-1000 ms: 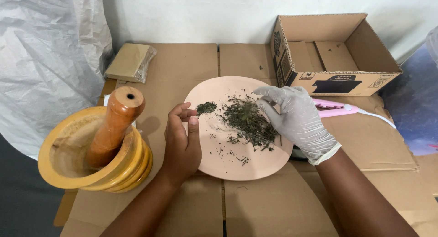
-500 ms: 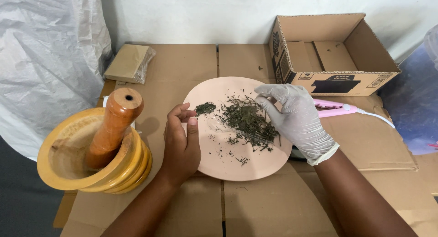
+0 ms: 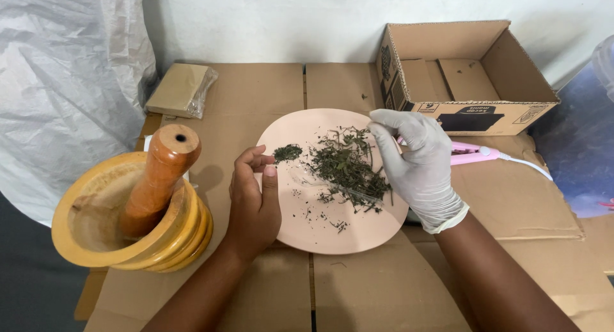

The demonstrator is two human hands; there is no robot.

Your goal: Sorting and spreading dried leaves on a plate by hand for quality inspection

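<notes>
A round pink plate (image 3: 320, 230) lies on flattened cardboard and carries a heap of dried green herbs (image 3: 348, 169) with stems. A small separate pile of herb bits (image 3: 288, 153) sits near the plate's left rim. My bare left hand (image 3: 252, 201) rests at that rim with its fingers curled in beside the small pile, and I see nothing in them. My right hand (image 3: 419, 169), in a white glove, hovers over the heap's right side. Its fingertips pinch into the herbs at the top of the heap.
A yellow wooden mortar (image 3: 96, 230) with a brown pestle (image 3: 157, 175) stands at the left. An open cardboard box (image 3: 467, 70) sits at the back right, a pink tool with a white cord (image 3: 476, 154) lies in front of it, and a wrapped brown packet (image 3: 182, 89) is at the back left.
My gloved right hand has shifted slightly over the herb heap. The left hand stays at the plate's rim.
</notes>
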